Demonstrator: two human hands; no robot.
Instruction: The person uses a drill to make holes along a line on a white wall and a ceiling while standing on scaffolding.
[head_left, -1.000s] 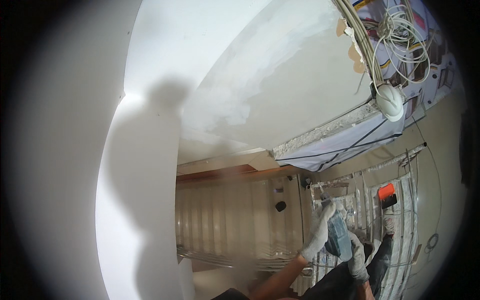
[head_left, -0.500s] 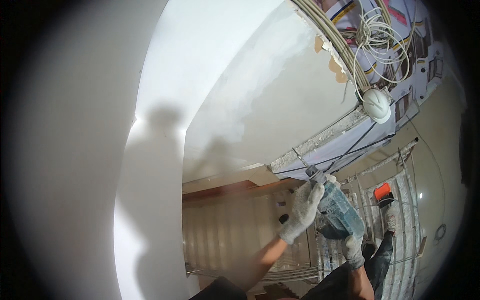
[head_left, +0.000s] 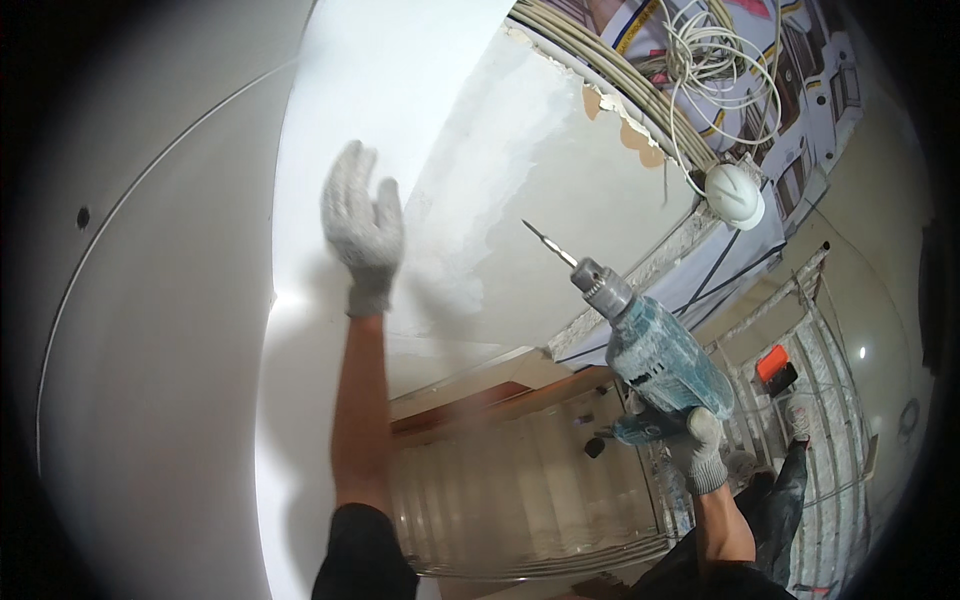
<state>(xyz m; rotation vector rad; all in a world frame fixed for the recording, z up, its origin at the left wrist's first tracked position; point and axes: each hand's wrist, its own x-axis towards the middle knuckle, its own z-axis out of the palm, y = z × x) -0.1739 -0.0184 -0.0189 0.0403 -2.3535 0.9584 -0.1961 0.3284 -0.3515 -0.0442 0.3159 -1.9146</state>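
A teal power drill point(head_left: 662, 350), coated in pale dust, is held up with its chuck toward the upper left. A long pointed bit point(head_left: 550, 243) sticks out of the chuck. In a grey knit glove, my right hand point(head_left: 703, 445) wraps round the drill's rear handle. My left hand point(head_left: 362, 215), gloved the same way, is raised away from the drill, palm out and thumb apart, holding nothing. It appears in front of the bright white wall panel point(head_left: 430, 70); whether it touches the panel, I cannot tell. The bit overlaps a patchy grey plastered surface point(head_left: 560, 200).
Below right stands a dusty metal scaffold platform point(head_left: 835, 430), with an orange-and-black object point(head_left: 774, 368) and my foot on it. A white hard hat point(head_left: 735, 197) sits by bundled cables point(head_left: 620, 75) and a loose coil of white wire point(head_left: 715, 65). Plastic sheeting point(head_left: 690, 270) hangs under the plaster edge.
My left hand has let go of the drill's front and moved up and left. The drill, now in my right hand alone, has come up larger in view. My view has shifted slightly.
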